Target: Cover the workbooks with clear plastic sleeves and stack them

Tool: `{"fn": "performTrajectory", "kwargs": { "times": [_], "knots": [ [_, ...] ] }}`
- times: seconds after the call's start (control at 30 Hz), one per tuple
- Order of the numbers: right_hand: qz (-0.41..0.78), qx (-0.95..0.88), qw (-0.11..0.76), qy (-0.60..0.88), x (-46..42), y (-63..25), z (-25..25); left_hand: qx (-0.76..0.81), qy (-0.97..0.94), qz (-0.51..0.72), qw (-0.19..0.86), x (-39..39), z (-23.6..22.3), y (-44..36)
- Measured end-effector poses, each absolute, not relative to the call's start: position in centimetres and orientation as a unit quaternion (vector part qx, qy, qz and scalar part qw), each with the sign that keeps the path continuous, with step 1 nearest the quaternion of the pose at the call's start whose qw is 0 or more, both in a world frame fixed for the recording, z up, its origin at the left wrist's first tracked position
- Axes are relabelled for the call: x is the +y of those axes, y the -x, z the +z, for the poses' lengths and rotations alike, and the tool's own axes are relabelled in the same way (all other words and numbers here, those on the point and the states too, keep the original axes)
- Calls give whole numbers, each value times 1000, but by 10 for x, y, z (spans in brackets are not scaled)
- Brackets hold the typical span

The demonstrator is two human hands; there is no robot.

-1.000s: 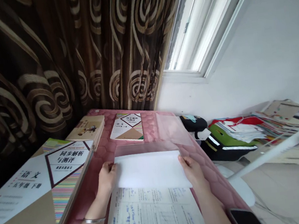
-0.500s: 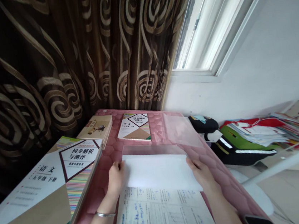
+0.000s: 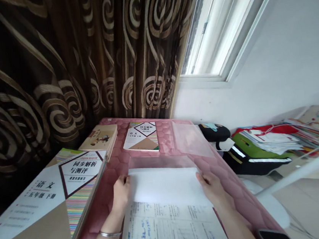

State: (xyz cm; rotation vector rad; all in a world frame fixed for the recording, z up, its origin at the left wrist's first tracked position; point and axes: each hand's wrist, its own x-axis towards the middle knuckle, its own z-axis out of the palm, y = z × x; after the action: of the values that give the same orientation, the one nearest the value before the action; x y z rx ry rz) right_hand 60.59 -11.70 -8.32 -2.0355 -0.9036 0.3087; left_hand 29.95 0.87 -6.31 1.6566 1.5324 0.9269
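A blank white paper sheet (image 3: pixel 165 184) spans the space between my hands, its lower edge lying over a printed page (image 3: pixel 171 225) with blue handwriting. At its left edge my left hand (image 3: pixel 121 193) is closed, thumb and fingers pinching the side. My right hand (image 3: pixel 211 186) grips the opposite side near the upper right corner. Beyond the sheet's far edge shows a strip of translucent film (image 3: pixel 161 160), lying flat. How the sheet and the printed page join is hidden.
On the pink padded tabletop (image 3: pixel 167 134) lie a large workbook (image 3: pixel 44 221), a stack of tan books (image 3: pixel 99 137), a smaller workbook (image 3: pixel 141 137) and clear film (image 3: pixel 190 137). A dark phone (image 3: pixel 272 237) is at the right edge. Bags and papers (image 3: pixel 265 142) are piled beyond.
The camera view shifts right, then slightly back left. Both hands keep their hold on the white paper sheet, which stays almost in place over the page.
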Motion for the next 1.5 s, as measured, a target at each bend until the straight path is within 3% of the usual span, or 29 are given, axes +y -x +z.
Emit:
{"fn": "performTrajectory", "kwargs": {
  "times": [0.23,0.53,0.83,1.5],
  "knots": [
    [158,-336,487,791,-123,-602,-70,610,-627,363,323,8,-60,-303],
    [142,-334,464,808,-122,-604,-81,595,-642,353,331,7,-56,-301],
    [184,-288,463,818,-126,-592,-59,606,-636,346,330,7,-58,-301],
    [151,-315,476,807,-122,-600,-80,610,-649,312,331,9,-60,-300]
  ]
}}
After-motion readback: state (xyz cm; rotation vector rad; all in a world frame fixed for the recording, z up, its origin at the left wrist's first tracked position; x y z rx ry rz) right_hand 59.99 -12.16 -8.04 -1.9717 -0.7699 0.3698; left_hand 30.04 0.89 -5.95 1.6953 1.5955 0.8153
